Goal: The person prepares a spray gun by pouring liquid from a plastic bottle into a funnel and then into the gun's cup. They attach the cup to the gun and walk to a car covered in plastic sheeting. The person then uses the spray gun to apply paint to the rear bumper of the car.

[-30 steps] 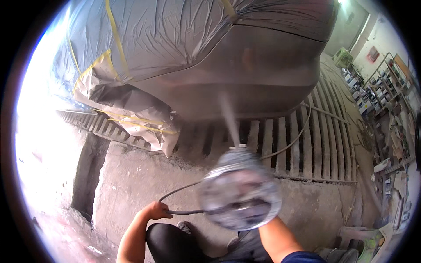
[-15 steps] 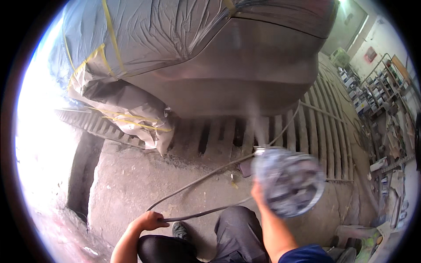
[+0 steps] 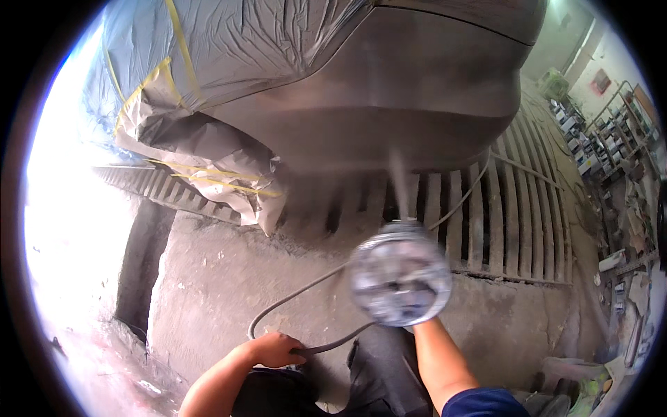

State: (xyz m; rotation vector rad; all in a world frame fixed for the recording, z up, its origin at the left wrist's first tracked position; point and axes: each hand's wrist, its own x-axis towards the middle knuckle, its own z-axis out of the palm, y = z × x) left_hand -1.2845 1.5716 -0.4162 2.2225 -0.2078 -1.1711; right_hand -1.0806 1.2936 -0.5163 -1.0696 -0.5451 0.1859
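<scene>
Left hand (image 3: 278, 349) on hose (image 3: 306, 288), left of spray gun (image 3: 399, 274).

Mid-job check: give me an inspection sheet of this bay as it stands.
Surface: dusty concrete floor with a slatted grate.
Job's things: spray gun, blurred, mist rising toward the grey car panel.
Clutter: masking sheet, yellow tape.
Grippers: left hand grips the hose; right hand hidden behind the gun's cup.
Cables: hose loops across the floor.
Surroundings: cluttered shelves at right.
</scene>
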